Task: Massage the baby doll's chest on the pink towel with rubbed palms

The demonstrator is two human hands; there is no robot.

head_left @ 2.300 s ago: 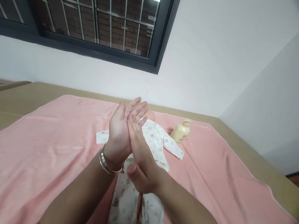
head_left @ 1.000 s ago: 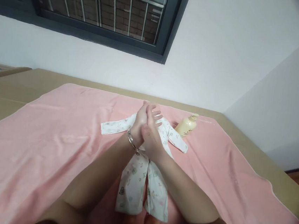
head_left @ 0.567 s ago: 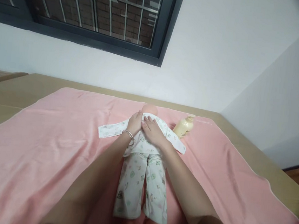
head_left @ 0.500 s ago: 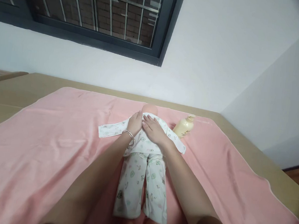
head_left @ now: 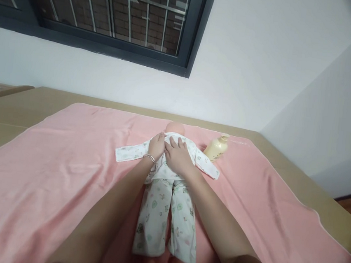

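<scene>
A baby doll lies stretched out with its bald head at the far end, wearing a white printed top and matching trousers. Its sleeves spread to both sides, and its feet show below the trouser legs. My right hand rests flat on the upper part of the top, fingers spread. Alongside it, my left hand is on the left of the doll's upper body, turned partly on edge with its fingers stretched out. Silver bangles circle my left wrist.
A pale yellow pump bottle stands right of the doll, close to its sleeve. Under everything is a wrinkled pink sheet on a wooden surface. White wall and a dark-framed window rise behind. A grey curved edge shows at bottom left.
My right hand has shifted slightly left and toward me over the doll's top, with its fingers spread wider. My left hand has barely moved.
</scene>
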